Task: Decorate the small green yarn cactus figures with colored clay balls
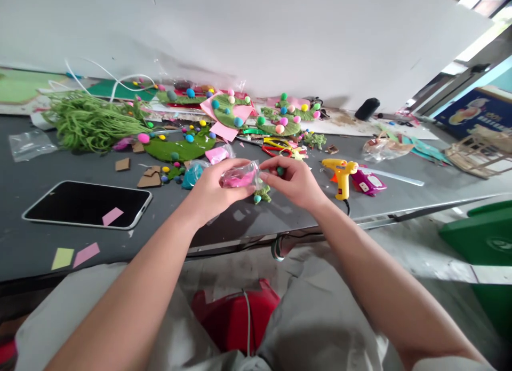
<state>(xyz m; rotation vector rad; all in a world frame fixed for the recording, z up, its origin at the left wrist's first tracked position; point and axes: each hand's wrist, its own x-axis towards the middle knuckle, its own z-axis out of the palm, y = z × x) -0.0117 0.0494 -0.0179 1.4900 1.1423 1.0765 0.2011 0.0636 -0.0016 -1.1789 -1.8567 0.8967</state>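
Note:
A small clear plastic packet with something soft and pink inside (240,178) is held above the front of the table. My left hand (210,188) grips it between thumb and fingers. At the packet's right end, my right hand (296,183) pinches the clear edge with thumb and forefinger. Just below sits a green fuzzy piece with a teal pom-pom (257,198), partly covered by my hands. Left of the packet lie a blue packet (193,174) and another pink packet (218,154). What the pink filling is, I cannot make out for sure.
A yellow glue gun (341,173) and a purple packet (370,181) lie right. Left are a phone (88,204), brown cardboard pieces (149,179) and green yarn (90,123). Green felt shapes with pom-poms (180,147) line the back. Red-and-yellow-handled tools (276,145) lie behind my hands.

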